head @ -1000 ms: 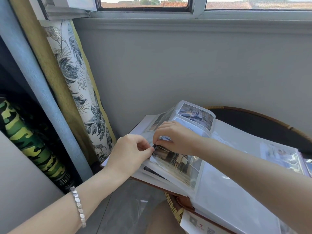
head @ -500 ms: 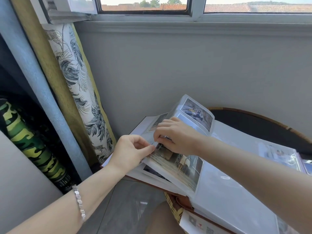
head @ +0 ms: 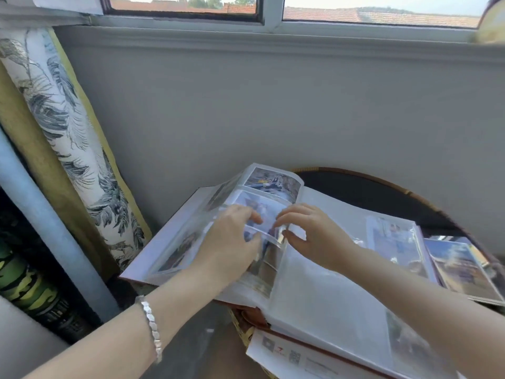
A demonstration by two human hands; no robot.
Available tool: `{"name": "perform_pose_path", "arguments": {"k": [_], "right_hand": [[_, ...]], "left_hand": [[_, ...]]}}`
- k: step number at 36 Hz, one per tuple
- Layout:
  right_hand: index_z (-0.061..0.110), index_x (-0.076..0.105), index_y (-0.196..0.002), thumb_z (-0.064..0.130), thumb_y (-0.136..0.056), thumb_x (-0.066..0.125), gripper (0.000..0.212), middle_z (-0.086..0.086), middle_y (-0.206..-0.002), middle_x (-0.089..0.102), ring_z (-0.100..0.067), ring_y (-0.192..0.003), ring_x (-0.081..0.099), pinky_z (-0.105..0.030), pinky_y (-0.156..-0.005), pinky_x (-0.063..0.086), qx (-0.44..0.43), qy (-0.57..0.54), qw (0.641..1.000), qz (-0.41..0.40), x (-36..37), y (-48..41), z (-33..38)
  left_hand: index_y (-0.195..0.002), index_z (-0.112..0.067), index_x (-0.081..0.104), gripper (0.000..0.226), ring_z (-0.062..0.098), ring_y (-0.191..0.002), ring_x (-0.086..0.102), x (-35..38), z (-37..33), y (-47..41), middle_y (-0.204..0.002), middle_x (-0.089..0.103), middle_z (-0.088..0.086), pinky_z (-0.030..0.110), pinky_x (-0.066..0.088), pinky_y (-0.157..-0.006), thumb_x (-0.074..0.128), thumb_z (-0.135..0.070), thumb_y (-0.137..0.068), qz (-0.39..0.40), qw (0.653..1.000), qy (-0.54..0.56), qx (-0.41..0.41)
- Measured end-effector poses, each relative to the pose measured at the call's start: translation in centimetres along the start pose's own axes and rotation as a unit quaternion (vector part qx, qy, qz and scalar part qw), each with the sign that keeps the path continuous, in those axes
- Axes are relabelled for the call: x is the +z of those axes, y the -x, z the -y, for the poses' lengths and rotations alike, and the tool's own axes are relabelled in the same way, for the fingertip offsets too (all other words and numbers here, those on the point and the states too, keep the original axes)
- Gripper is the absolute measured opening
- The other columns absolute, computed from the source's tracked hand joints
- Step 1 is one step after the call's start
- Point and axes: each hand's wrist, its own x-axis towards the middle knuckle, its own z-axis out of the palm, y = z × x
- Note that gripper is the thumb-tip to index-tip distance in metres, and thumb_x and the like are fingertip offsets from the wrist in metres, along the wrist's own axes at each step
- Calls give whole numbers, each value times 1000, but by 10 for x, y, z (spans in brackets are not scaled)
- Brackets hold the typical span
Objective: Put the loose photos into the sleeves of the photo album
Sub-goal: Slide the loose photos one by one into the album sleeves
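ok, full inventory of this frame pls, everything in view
photo album: one, clear sleeves with some photos in, open on the table
loose photos: small stack, count unclear, colour prints, right of the album
table: one, dark top with wicker rim, under the album
printed sheet: one, white, under the album's near edge
curtain: one, white with grey leaves, left
camouflage roll: one, green, lower left
window: one, pale frame, top
bracelet: one, silver, left wrist
left hand: on the raised album page, grip blurred
right hand: at the same page's edge, grip blurred
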Motion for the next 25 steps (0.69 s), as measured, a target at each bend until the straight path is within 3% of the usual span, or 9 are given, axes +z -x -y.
{"name": "perform_pose_path", "arguments": {"k": [2,6,10,14,18,20,21,23,25], "right_hand": [[15,70,-93,10,-83,61,15,1,-99,68,-22,-95,63,-39,-86,49,82,19,996,-22,-17,29,-19],[16,66,-107,12,-90,55,21,3,-114,62,-15,-109,56,-16,-89,35,252,67,965,-14,-54,90,-55],[17,54,-125,19,-92,52,33,3,-132,52,-16,-122,48,-25,-97,36,398,106,910,46,-88,142,-88],[13,44,-132,9,-87,50,46,-4,-137,45,-24,-123,44,-29,-96,37,444,154,869,154,-103,182,-113],[14,30,-141,15,-88,45,55,-5,-142,35,-25,-124,43,-31,-99,35,438,231,843,211,-97,211,-131],[5,48,-127,12,-82,55,46,-10,-124,55,-28,-103,58,-31,-85,44,381,288,861,174,-93,219,-135],[3,61,-104,9,-68,69,38,-12,-99,65,-29,-80,63,-30,-68,47,333,320,874,152,-92,220,-136],[9,63,-63,3,-30,86,40,-4,-53,59,-22,-40,54,-22,-39,38,260,394,873,124,-90,225,-139],[12,61,-52,-1,-16,86,46,0,-41,52,-19,-30,47,-17,-31,29,265,373,884,94,-90,231,-140]], "left_hand": [[-96,-24,58,11,4,-102,47,22,-23,-3,-103,53,-10,13,32,-81,57,-16,-89,49,998,45,21],[-89,-28,61,11,5,-91,59,62,-62,-6,-91,63,-13,24,48,-85,56,-18,-88,138,985,97,36],[-82,-31,57,13,7,-83,60,94,-84,-8,-84,61,-13,18,48,-72,54,-19,-87,204,974,92,32],[-89,-30,58,8,6,-81,59,114,-91,-11,-85,58,-15,20,47,-61,52,-25,-87,261,962,77,5],[-85,-32,57,9,12,-78,62,126,-91,-14,-83,62,-11,21,44,-56,52,-24,-87,280,957,72,-27],[-82,-34,56,11,14,-79,64,128,-89,-15,-84,63,-10,23,47,-57,53,-24,-86,278,957,70,-37],[-81,-34,57,12,15,-80,65,129,-88,-16,-85,63,-10,23,47,-57,54,-24,-86,277,957,73,-44],[-81,-34,58,12,16,-80,66,130,-86,-17,-86,64,-8,23,47,-56,55,-23,-86,277,956,74,-56],[-80,-34,58,13,16,-80,66,131,-85,-17,-86,65,-7,26,49,-59,56,-22,-85,273,957,74,-64]]}}
